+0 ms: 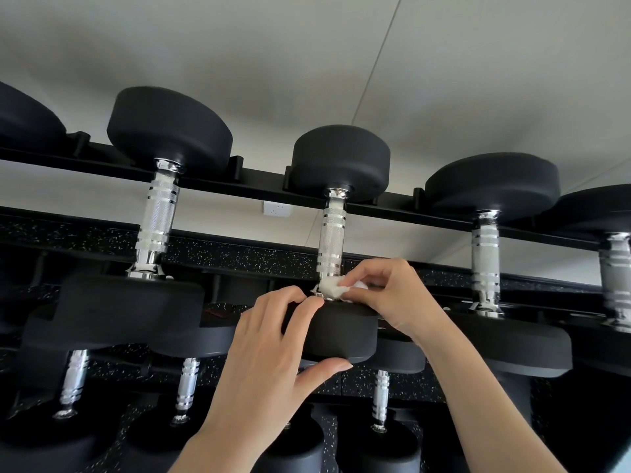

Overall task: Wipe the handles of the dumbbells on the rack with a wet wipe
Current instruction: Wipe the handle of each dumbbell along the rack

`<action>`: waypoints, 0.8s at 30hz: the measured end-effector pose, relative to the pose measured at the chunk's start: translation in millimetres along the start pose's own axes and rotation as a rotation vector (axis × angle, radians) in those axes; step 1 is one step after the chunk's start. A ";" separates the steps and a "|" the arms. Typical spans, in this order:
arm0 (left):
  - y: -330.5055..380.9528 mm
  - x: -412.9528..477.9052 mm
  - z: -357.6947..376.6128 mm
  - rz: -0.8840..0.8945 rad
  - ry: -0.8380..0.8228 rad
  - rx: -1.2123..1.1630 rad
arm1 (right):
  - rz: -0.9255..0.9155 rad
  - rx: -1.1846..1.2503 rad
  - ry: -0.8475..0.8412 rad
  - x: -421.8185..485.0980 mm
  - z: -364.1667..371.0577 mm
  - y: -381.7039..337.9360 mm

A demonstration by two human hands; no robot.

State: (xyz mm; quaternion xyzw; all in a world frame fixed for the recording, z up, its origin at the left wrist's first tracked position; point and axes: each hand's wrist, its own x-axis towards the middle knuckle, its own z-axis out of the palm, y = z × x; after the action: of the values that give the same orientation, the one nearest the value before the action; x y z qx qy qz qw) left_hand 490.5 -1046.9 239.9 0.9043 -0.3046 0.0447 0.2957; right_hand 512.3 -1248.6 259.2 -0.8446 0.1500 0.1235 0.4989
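Black dumbbells with knurled chrome handles lie across the top rails of a black rack [392, 210]. The middle dumbbell's handle [332, 235] runs away from me, and its near black head [341, 336] is right in front. My right hand [386, 295] pinches a white wet wipe [333, 289] against the near end of that handle, where it meets the head. My left hand [269, 349] grips the near head, with fingers curled over its top edge and the thumb under its rim.
Neighbouring dumbbells sit to the left with handle [157, 216] and to the right with handle [485, 257]. More dumbbells with handles such as [380, 397] fill the lower tier. Behind are a white wall with a socket [277, 209] and black speckled flooring.
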 end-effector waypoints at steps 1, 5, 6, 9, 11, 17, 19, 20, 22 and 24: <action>0.1 0.2 0.0 -0.003 0.001 -0.007 | 0.015 0.031 0.002 -0.3 0.2 1.0; 0.8 0.5 0.2 -0.012 0.012 -0.019 | 0.036 0.136 0.038 -0.6 3.9 4.1; 1.2 0.2 0.4 -0.015 0.016 -0.023 | 0.041 0.165 0.055 -1.2 5.6 4.8; 1.5 -0.7 1.2 -0.021 0.024 -0.036 | 0.046 0.241 0.114 -3.0 11.3 7.2; 1.1 -0.7 1.6 -0.021 0.021 -0.039 | 0.042 0.272 0.162 -3.2 15.3 8.5; -0.3 -1.1 4.5 -0.011 0.027 -0.027 | -0.014 0.339 0.317 2.8 21.5 8.1; -0.8 -1.3 5.7 -0.009 0.035 -0.027 | -0.012 0.347 0.357 6.2 22.3 7.5; -0.9 -1.5 6.0 -0.007 0.041 -0.028 | -0.008 0.353 0.374 8.0 22.7 7.1; -0.9 -1.3 6.0 -0.005 0.052 -0.027 | -0.002 0.369 0.409 11.9 23.1 5.6; -0.4 -0.9 5.7 -0.007 0.055 -0.021 | -0.005 0.372 0.438 17.3 23.1 3.1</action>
State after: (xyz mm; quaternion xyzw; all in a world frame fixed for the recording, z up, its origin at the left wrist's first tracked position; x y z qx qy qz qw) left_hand 489.4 -1049.3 234.8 0.9007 -0.2936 0.0651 0.3136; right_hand 525.7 -1231.9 239.6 -0.7456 0.2721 -0.0927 0.6013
